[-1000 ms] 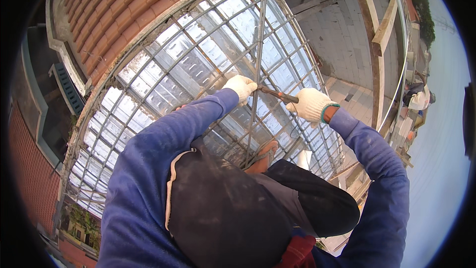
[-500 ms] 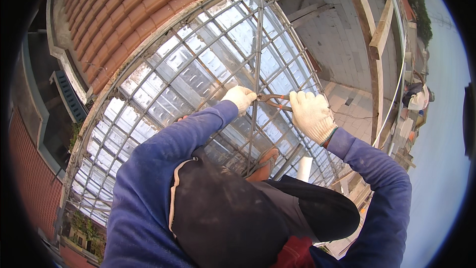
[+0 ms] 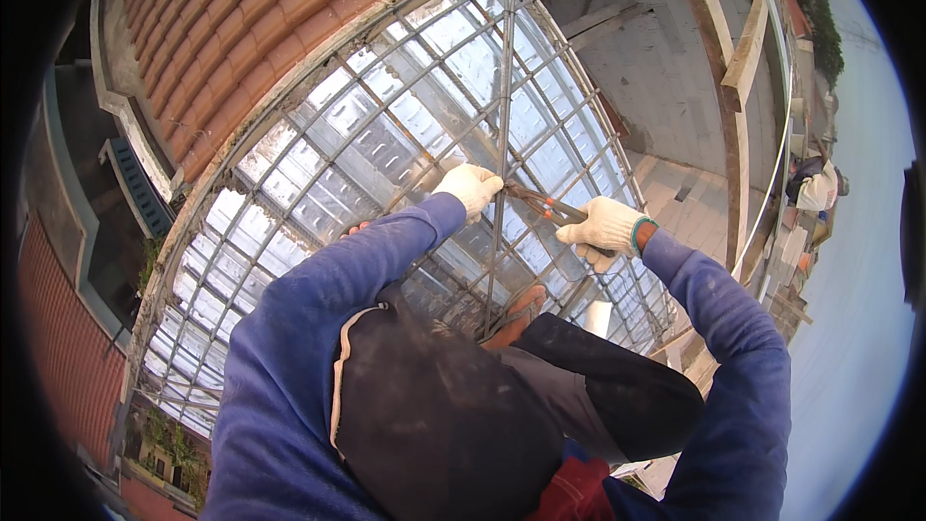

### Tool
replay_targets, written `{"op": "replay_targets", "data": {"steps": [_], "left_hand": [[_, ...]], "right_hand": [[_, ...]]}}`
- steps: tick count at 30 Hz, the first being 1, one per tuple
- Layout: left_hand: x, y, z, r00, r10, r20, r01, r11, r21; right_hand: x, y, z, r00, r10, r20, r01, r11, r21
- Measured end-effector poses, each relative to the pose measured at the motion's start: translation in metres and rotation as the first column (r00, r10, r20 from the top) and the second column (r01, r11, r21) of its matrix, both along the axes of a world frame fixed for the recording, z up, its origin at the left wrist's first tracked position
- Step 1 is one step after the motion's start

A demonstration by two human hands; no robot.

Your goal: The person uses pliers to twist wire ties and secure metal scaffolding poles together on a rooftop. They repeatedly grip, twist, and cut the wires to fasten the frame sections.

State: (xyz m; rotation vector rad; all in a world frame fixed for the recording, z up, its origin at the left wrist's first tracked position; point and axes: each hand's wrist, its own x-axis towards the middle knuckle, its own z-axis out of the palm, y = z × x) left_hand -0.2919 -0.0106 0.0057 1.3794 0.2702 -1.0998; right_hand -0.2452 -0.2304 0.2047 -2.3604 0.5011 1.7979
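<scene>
My right hand [image 3: 606, 229], in a cream knit glove, is closed round the handles of metal pincers [image 3: 536, 201] with orange bands. The pincers' jaws meet the steel rebar [image 3: 503, 125] at a crossing of the grid. Just left of that bar, my gloved left hand [image 3: 469, 189] is closed, its fingertips pressed together at the same crossing. Whatever sits between those fingertips is too small to make out. Under both hands the rebar mesh spreads over shiny corrugated metal decking [image 3: 352, 150].
Orange roof tiles [image 3: 289, 10] border the mesh on the far left. Timber beams [image 3: 719, 48] stand to the right, by a grey block wall [image 3: 656, 58]. My sandalled foot [image 3: 516, 318] rests on the mesh near a white pipe [image 3: 597, 316]. Another person [image 3: 818, 185] is at the far right.
My right hand has moved nearer to me and turned, swinging the pincers' handles down while the jaws stay at the crossing. My left hand has hardly moved.
</scene>
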Motion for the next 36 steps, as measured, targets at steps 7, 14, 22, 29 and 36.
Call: {"op": "replay_targets", "data": {"steps": [7,14,22,29,36], "left_hand": [[0.002,0.0,-0.001,1.0,0.023,0.002,-0.023,1.0,0.003],[0.003,0.001,0.002,1.0,-0.03,0.003,0.03,0.999,0.023],[0.0,-0.002,-0.002,1.0,-0.009,0.016,0.009,1.0,0.016],[-0.002,0.0,-0.006,1.0,0.008,0.013,-0.008,1.0,0.019],[0.002,-0.001,0.0,1.0,0.0,-0.009,0.0,1.0,0.026]], "right_hand": [[0.01,0.021,0.017,0.943,-0.202,-0.263,0.253,0.952,0.175],[-0.026,0.019,0.016,0.65,0.592,0.476,-0.606,0.782,-0.145],[-0.02,-0.006,-0.004,0.904,0.352,0.242,-0.374,0.926,0.047],[-0.013,0.018,0.013,0.85,0.503,0.155,-0.506,0.862,-0.021],[-0.037,-0.006,-0.005,0.192,0.779,0.597,-0.826,0.457,-0.331]]}}
